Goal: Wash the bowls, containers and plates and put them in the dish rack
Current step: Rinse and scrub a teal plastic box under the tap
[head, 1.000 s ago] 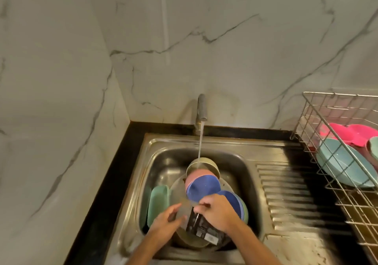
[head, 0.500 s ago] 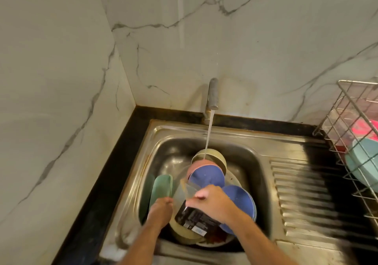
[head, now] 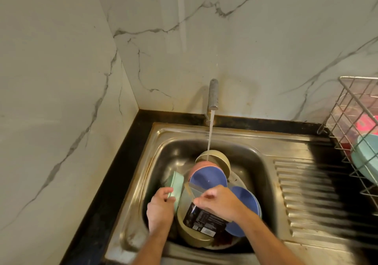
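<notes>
Most of the washing looks to be ahead. The sink (head: 143, 183) holds a crowded pile: a beige bowl (head: 216, 158) under the running tap (head: 213, 94), a pink bowl (head: 199, 165) just behind a blue plate (head: 207, 177), a second blue plate (head: 244, 201) on the right side of the pile, and a larger beige bowl (head: 189, 234) at the near edge. The right hand (head: 219, 202) grasps a clear container (head: 197, 195) with a dark printed label, tilted over the pile, fingers curled over its top edge. The left hand (head: 160, 208) grips the near end of a pale green container (head: 176, 188) that stands on edge against the left wall of the sink. Neither item is under the stream, which falls into the far beige bowl, so rinsing of these two seems not yet begun. On the desk to the right the dish rack (head: 347, 109) already carries a light blue bowl (head: 366, 160) and something pink (head: 368, 123) behind it, cut off by the frame edge, so I cannot tell what sort of dish that is. By this showing a small share is racked and at least seven pieces in the sink are left to wash and carry over.
</notes>
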